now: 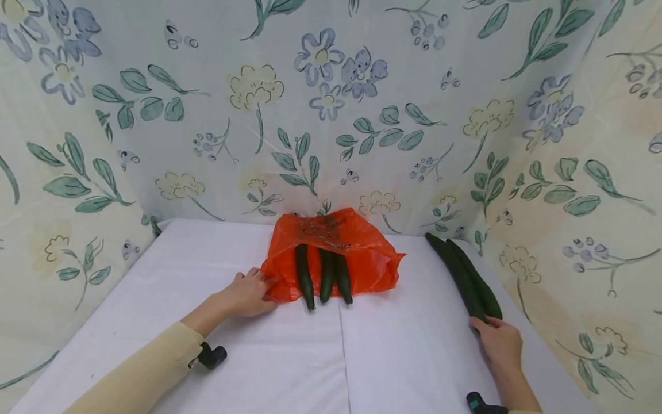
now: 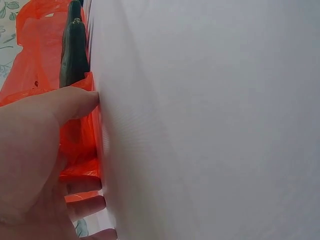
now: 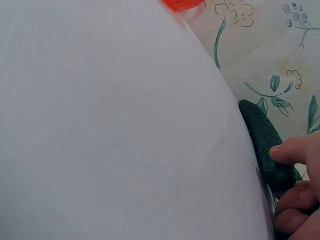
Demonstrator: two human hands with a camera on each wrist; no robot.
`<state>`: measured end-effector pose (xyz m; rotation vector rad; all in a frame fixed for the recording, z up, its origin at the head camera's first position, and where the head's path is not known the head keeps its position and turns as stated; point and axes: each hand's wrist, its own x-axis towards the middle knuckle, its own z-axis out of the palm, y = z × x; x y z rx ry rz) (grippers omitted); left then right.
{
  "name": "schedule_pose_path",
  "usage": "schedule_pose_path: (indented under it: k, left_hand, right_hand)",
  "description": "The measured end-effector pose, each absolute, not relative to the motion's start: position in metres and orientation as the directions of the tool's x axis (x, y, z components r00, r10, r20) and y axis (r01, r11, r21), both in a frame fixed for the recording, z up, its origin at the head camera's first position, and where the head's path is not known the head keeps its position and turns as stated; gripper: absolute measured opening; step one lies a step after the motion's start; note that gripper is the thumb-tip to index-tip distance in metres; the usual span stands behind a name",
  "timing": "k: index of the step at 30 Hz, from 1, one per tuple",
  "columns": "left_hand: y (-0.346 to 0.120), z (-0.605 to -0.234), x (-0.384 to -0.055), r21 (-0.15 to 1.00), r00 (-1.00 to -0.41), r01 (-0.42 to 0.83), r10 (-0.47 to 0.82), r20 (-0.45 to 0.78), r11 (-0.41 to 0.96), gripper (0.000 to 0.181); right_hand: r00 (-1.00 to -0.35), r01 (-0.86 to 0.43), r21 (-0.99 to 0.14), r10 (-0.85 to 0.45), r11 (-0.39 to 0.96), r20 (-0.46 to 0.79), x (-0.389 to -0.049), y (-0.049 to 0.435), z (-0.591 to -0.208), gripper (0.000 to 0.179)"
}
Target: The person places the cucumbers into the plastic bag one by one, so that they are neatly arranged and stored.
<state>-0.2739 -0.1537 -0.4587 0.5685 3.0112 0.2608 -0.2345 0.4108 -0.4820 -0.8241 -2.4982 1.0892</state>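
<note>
A red plastic bag lies at the back of the white table, its mouth toward me. Three cucumbers stick out of it. My left hand touches the bag's left edge, thumb and fingers spread apart with red plastic between them in the left wrist view. On the right, two long dark cucumbers lie side by side. My right hand grips the near end of the left one. In the right wrist view, the thumb lies on the cucumber and the other fingers curl beside its end.
White cloth covers the table, with a crease down its middle. Floral fabric hangs behind and at both sides, close to the table's edges. Black devices are worn at both wrists.
</note>
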Motion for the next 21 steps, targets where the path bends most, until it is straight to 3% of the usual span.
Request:
schedule_pose_path:
  k: [8,21]
  left_hand:
    - [-0.1546,-0.461,-0.2741,0.175,-0.93,0.354,0.365,-0.036,0.919,0.057]
    - [-0.1537,-0.4582,-0.2729,0.17,-0.93,0.355,0.366,-0.034,0.919,0.055]
  right_hand:
    - [-0.786,0.339,-0.748,0.609,0.57,0.108,-0.2333,0.4138,-0.4892,0.061]
    - [-0.748,0.336,-0.778,0.653,0.531,0.123,-0.2302,0.4064,-0.4871,0.059]
